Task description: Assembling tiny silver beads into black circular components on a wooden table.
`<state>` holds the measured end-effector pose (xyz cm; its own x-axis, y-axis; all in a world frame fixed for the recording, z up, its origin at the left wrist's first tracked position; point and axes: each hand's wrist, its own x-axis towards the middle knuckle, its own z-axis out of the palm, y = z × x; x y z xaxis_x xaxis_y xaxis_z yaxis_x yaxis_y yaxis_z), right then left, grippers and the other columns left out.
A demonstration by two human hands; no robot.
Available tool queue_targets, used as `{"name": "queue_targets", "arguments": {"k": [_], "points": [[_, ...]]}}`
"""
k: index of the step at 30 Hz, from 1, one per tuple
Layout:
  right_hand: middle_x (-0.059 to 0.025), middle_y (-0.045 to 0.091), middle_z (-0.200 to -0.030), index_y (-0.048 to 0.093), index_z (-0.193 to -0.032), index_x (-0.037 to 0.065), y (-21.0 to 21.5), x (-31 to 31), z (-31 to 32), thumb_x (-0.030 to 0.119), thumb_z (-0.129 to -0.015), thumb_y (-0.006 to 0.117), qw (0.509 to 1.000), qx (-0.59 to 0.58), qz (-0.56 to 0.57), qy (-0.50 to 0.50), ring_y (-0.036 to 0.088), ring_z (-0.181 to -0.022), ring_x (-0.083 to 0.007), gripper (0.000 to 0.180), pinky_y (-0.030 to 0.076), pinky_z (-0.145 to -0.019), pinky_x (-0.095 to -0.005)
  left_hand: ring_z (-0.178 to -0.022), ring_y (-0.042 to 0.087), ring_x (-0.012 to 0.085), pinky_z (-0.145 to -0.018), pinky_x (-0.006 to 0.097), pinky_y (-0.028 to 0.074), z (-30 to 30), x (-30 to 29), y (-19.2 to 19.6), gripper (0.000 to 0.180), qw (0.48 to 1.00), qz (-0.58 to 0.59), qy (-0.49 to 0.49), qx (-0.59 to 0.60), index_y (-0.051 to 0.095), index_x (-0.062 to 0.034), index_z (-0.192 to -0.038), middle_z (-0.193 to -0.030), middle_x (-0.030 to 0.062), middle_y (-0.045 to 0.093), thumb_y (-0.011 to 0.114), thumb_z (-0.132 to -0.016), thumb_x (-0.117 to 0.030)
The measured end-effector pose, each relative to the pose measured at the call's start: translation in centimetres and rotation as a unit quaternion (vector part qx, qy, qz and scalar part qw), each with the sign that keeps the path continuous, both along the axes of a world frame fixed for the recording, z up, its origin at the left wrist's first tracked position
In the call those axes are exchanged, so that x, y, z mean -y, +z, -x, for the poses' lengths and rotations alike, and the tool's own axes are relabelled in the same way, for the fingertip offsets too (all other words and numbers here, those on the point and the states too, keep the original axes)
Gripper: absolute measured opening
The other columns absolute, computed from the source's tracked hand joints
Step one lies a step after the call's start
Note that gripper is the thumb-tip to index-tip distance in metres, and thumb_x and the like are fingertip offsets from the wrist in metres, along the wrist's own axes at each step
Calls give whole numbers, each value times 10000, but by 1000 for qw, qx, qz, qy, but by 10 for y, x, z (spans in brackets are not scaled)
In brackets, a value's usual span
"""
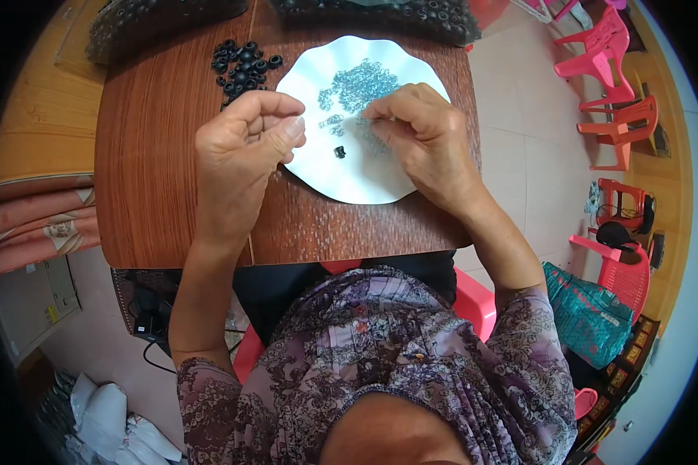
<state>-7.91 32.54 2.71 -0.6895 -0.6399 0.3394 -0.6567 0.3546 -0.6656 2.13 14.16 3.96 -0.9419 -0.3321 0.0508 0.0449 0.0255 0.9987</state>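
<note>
A white plate (318,174) with a wavy rim lies on the wooden table, bearing a heap of small, clear bluish pieces (364,84) and one small black part (340,152). Over the plate's left rim, my left hand (248,139) is closed, its index finger and thumb bent toward each other. Whatever it holds is too small to make out. My right hand (426,136) pinches with its fingertips above the plate, beside the clear pieces. What sits between those fingertips, if anything, is hidden. Left of the plate lies a pile of small black ring-like parts (244,66).
Two large clear bags of black parts (163,23) stand along the table's far edge (279,15). Pink plastic chairs (601,58) and a teal bag (589,314) are to the right. White bags (105,415) rest on the floor at the lower left.
</note>
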Motion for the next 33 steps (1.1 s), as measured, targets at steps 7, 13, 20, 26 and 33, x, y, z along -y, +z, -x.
{"name": "queue_targets", "arguments": {"k": [7,13,20,26,33], "points": [[-85,603,-742,677,-815,54,-13,32,6,-9,-673,682,981,-156,-102,46,556,-730,-223,155,463,-637,-343,-681,576,50,-568,154,427,-17,1,-4,159,997,-59,24,35,613,45,-968,-782,42,624,600,-863,-74],[-91,597,-715,655,-826,27,-14,34,9,-9,-668,684,973,-188,-122,47,548,-699,-243,164,466,-638,-345,-669,591,60,-550,149,436,-22,2,-7,157,996,-69,44,21,615,55,-960,-791,56,629,600,-861,-66],[-64,655,-812,633,-871,-3,-4,19,5,-22,-764,643,993,97,32,63,607,-770,-150,109,474,-645,-303,-699,591,66,-587,156,440,-20,-3,-6,144,996,-81,21,12,618,62,-960,-799,58,627,596,-855,-35],[-78,646,-823,635,-896,-25,14,13,-7,3,-807,639,859,480,175,30,594,-767,-121,94,445,-621,-241,-703,583,82,-624,198,470,-15,-28,-10,163,999,7,35,-34,631,18,-980,-823,44,635,632,-819,-9],[-62,634,-806,633,-901,-24,13,10,-22,13,-797,656,839,492,230,22,567,-717,-102,113,427,-636,-214,-674,581,106,-589,230,464,-10,-40,-11,144,987,129,53,-84,640,5,-932,-786,79,629,650,-788,3]]}}
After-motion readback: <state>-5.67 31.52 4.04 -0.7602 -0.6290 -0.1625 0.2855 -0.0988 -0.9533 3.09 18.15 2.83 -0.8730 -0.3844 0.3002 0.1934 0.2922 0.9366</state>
